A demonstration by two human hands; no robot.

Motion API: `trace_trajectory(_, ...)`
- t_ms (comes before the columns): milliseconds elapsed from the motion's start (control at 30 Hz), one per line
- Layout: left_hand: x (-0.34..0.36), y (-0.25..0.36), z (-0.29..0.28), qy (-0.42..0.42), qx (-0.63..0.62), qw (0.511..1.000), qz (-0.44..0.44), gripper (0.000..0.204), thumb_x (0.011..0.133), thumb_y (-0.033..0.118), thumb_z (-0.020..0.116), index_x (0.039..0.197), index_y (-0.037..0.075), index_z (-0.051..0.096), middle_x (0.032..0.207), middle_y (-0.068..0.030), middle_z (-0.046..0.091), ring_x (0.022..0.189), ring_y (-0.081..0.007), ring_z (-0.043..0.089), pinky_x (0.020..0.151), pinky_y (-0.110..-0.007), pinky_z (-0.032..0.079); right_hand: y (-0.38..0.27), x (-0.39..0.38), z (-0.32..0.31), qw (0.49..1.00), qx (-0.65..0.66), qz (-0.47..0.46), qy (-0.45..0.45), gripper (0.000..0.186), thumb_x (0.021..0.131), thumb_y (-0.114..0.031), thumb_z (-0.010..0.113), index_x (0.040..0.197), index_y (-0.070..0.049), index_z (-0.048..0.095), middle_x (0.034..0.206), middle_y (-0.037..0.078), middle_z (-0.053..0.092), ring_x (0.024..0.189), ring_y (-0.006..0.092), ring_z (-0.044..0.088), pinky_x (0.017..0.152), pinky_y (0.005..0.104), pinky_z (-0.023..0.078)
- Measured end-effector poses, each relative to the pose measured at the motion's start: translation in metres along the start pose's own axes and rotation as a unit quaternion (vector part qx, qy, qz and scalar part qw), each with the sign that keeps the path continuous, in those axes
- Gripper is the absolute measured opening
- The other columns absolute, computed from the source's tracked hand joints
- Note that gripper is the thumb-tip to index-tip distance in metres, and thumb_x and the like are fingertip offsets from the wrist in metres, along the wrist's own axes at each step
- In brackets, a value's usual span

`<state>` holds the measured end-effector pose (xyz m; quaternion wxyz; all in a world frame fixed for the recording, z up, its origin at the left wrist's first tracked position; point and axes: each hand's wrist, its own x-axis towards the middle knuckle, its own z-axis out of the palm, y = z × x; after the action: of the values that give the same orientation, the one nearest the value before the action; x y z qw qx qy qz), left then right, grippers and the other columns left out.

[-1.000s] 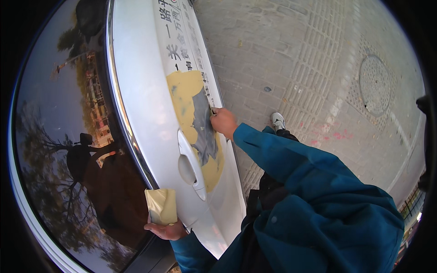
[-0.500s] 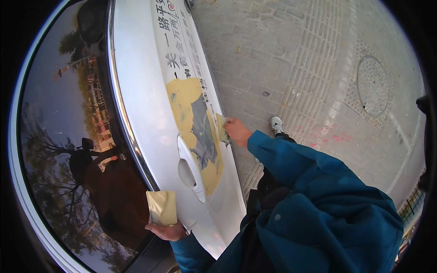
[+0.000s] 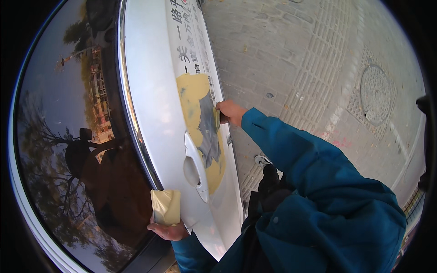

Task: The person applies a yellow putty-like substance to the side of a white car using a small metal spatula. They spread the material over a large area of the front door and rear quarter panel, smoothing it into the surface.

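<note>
My left hand grips a small flat board covered in pale yellow putty, held beside the white car door's handle. My right hand is closed on a thin putty spreader, mostly hidden by the fingers, at the right edge of a rough patch of yellow putty around a grey area on the door. Black lettering runs along the door panel beyond the patch.
The car's dark window, with trees and buildings reflected, fills the left. On the right lies paved sidewalk with a tactile strip and a round manhole cover. My shoe is below my right arm, and a railing stands at the far right.
My right hand moved out to the patch's right edge, then slightly up and back in. The visible foot is now closer to my body. My left hand has barely moved.
</note>
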<state>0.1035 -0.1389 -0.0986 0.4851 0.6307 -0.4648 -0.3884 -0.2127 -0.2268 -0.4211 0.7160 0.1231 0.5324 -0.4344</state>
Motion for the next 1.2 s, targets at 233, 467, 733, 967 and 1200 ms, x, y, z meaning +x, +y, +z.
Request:
trace_trajectory(233,-0.001,-0.003,-0.003,-0.009,0.02,0.999,0.034,0.081,0.112,0.068,0.03,0.138,-0.004,0.056,0.138,-0.0239,0.061,0.126,-0.0341,0.064,0.108,-0.054,0.057,-0.063,0.001,0.017,0.993,-0.084,-0.082,0.003,0.033,0.098,-0.017,0.064,0.113,0.012,0.069,0.108,0.024,0.075,0.083,0.0367,0.079,0.072,0.0499,0.069)
trace_trajectory(467,0.002,-0.003,-0.009,0.019,0.377,0.908,0.182,0.081,0.114,0.066,0.027,0.135,-0.006,0.057,0.136,-0.0238,0.062,0.122,-0.0332,0.066,0.105,-0.052,0.058,-0.078,-0.008,-0.013,0.985,-0.007,-0.17,0.002,0.033,0.1,-0.018,0.06,0.108,0.012,0.07,0.097,0.019,0.074,0.083,0.0314,0.076,0.073,0.0461,0.065)
trace_trajectory(733,0.004,-0.012,-0.026,-0.012,0.177,0.983,0.056,0.082,0.111,0.07,0.032,0.144,-0.002,0.053,0.143,-0.0185,0.059,0.129,-0.0306,0.062,0.11,-0.05,0.054,-0.022,-0.013,-0.014,0.861,-0.363,-0.332,0.127,0.033,0.096,-0.021,0.057,0.106,0.005,0.074,0.098,0.035,0.071,0.093,0.0529,0.07,0.087,0.0551,0.057)
trace_trajectory(967,0.014,-0.027,-0.039,-0.105,0.194,0.943,0.251,0.065,0.108,0.028,0.071,0.159,0.004,0.039,0.131,-0.0216,0.065,0.11,-0.0346,0.067,0.097,-0.047,0.057,-0.003,-0.029,0.019,0.881,-0.356,-0.306,0.067,0.035,0.097,-0.021,0.059,0.116,0.004,0.075,0.109,0.036,0.07,0.101,0.053,0.069,0.092,0.0551,0.056)
trace_trajectory(1200,0.008,-0.006,-0.016,-0.074,0.236,0.945,0.213,0.06,0.115,0.047,0.047,0.149,-0.002,0.049,0.132,-0.0195,0.062,0.115,-0.0316,0.065,0.104,-0.046,0.055,0.02,-0.099,-0.01,0.949,-0.215,-0.223,-0.05,0.022,0.1,-0.015,0.06,0.094,0.003,0.069,0.078,0.009,0.064,0.072,0.0203,0.059,0.069,0.0407,0.049)
